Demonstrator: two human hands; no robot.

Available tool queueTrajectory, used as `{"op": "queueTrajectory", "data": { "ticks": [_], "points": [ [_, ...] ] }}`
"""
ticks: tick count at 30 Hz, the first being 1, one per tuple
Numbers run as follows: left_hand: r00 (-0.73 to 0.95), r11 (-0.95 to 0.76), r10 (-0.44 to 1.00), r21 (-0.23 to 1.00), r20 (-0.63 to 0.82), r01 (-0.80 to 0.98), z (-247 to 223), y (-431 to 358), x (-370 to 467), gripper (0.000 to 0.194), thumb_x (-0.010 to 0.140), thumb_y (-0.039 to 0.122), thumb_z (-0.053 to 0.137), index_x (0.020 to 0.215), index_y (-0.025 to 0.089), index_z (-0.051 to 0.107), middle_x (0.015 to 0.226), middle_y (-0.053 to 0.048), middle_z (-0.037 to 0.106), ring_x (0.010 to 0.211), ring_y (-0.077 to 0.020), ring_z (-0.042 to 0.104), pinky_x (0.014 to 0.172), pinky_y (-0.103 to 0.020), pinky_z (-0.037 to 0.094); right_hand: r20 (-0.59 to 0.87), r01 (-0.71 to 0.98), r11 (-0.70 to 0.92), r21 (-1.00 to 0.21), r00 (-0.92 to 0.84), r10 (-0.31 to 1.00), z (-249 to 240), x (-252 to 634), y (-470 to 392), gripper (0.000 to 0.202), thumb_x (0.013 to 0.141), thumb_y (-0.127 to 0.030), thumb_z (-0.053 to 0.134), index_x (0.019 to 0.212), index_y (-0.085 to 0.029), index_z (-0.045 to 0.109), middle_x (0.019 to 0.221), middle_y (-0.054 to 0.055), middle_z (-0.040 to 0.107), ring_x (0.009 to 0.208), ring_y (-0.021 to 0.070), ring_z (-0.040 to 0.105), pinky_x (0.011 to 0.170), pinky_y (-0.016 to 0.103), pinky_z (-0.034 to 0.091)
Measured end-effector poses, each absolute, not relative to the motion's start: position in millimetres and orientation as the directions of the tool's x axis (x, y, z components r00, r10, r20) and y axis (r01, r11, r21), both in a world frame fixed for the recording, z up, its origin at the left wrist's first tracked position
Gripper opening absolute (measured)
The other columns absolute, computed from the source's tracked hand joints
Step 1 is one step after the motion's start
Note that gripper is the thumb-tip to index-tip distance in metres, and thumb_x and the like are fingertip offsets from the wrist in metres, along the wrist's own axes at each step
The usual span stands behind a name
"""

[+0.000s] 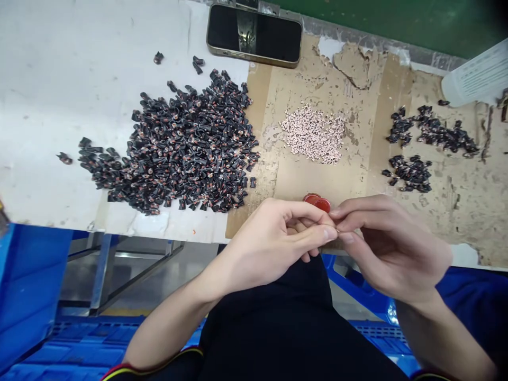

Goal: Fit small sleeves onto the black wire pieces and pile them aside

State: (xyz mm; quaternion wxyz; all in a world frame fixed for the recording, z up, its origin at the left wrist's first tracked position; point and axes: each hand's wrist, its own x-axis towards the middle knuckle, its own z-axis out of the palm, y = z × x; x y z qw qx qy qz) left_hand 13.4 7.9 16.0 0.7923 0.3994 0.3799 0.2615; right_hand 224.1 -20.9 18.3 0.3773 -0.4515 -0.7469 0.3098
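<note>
My left hand (pixel 273 246) and my right hand (pixel 391 243) meet fingertip to fingertip at the table's front edge. Both are closed in a pinch, and whatever sits between the fingers is hidden or too small to name. Just behind the fingertips lie small round red pieces (pixel 322 204), partly covered by my left hand. Beyond them a patch of tiny pinkish, copper-coloured parts (pixel 313 133) is spread on the cardboard (pixel 273 182). To the left is a large heap of small black parts (pixel 190 140) with copper-coloured bits showing. Smaller clusters of similar black parts (pixel 410 173) lie at the right.
A phone (pixel 254 34) lies at the back of the table. At the back right stands a translucent white container (pixel 478 74). A few loose black parts (pixel 159 57) are scattered on the white surface. Blue crates (pixel 32 296) and a metal frame (pixel 101 275) are below the front edge.
</note>
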Motion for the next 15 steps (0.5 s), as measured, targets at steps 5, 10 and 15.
{"op": "queueTrajectory", "data": {
  "ticks": [5, 10, 15],
  "points": [
    [0.524, 0.519, 0.748, 0.851, -0.408, -0.079, 14, 6, 12, 0.01, 0.09, 0.023, 0.076, 0.082, 0.018, 0.08, 0.061, 0.002, 0.067, 0.052, -0.0088, 0.061, 0.051, -0.017, 0.053, 0.203, 0.378, 0.301, -0.876, -0.278, 0.939, 12, 226, -25, 0.025, 0.091, -0.005, 0.068, 0.106, -0.025, 0.069, 0.109, 0.006, 0.071, 0.096, 0.02, 0.069, 0.082, 0.035, 0.06],
    [0.271, 0.373, 0.907, 0.914, -0.322, -0.163, 11, 5, 2, 0.01, 0.088, 0.017, 0.078, 0.095, 0.018, 0.085, 0.072, -0.002, 0.078, 0.062, -0.0127, 0.073, 0.061, -0.019, 0.063, 0.236, 0.578, 0.285, -0.764, -0.161, 0.958, 1, 230, -24, 0.019, 0.091, -0.012, 0.07, 0.102, -0.027, 0.07, 0.108, 0.007, 0.072, 0.103, 0.0249, 0.07, 0.093, 0.044, 0.058],
    [0.15, 0.227, 0.967, 0.966, -0.208, -0.126, 9, 5, -6, 0.017, 0.09, 0.011, 0.075, 0.1, 0.02, 0.086, 0.08, 0.0, 0.082, 0.07, -0.013, 0.078, 0.069, -0.019, 0.066, 0.272, 0.706, 0.334, -0.624, -0.204, 0.94, -4, 229, -23, 0.02, 0.089, -0.013, 0.073, 0.103, -0.027, 0.071, 0.112, 0.007, 0.074, 0.106, 0.0264, 0.07, 0.096, 0.046, 0.057]
  ]
}}
